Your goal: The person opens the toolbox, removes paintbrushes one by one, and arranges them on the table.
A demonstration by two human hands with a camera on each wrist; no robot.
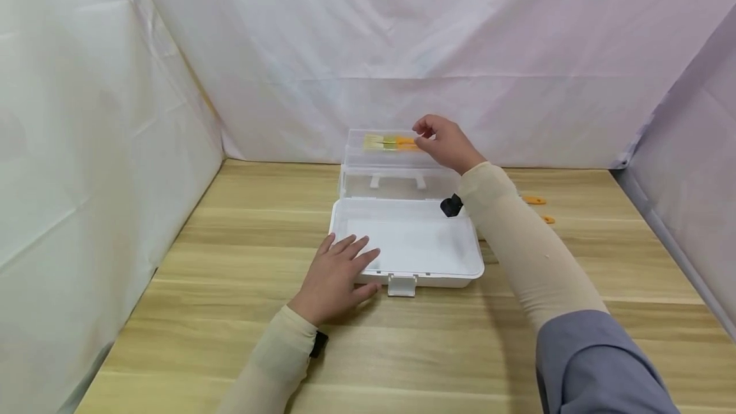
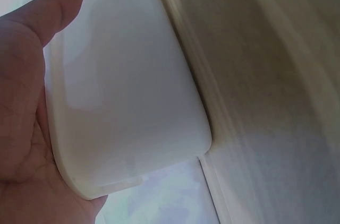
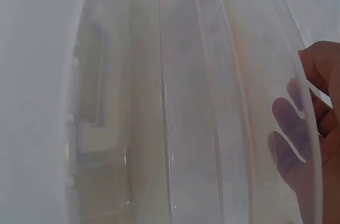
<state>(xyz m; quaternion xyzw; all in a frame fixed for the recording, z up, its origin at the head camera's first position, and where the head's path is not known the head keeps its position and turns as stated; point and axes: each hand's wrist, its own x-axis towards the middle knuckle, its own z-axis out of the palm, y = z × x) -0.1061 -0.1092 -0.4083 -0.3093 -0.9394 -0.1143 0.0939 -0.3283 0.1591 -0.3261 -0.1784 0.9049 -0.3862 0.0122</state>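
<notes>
A white plastic box (image 1: 405, 235) stands open on the table. Behind it, the raised translucent upper part (image 1: 397, 184) has paintbrushes (image 1: 391, 142) lying in it, yellow-banded with orange handles. My left hand (image 1: 339, 270) rests over the box's front left corner, fingers spread; in the left wrist view the hand (image 2: 26, 96) lies along the box's rim. My right hand (image 1: 448, 142) is at the brush handles, thumb and fingertips apart. In the right wrist view, its loosely bent fingers (image 3: 289, 118) show through the clear plastic (image 3: 191, 96); no brush is visible between them.
More orange handles (image 1: 535, 200) show on the wooden table (image 1: 253, 229), partly hidden behind the right forearm. A clear latch (image 1: 402, 285) hangs at the box's front. White cloth (image 1: 322, 30) encloses the table at the back and sides.
</notes>
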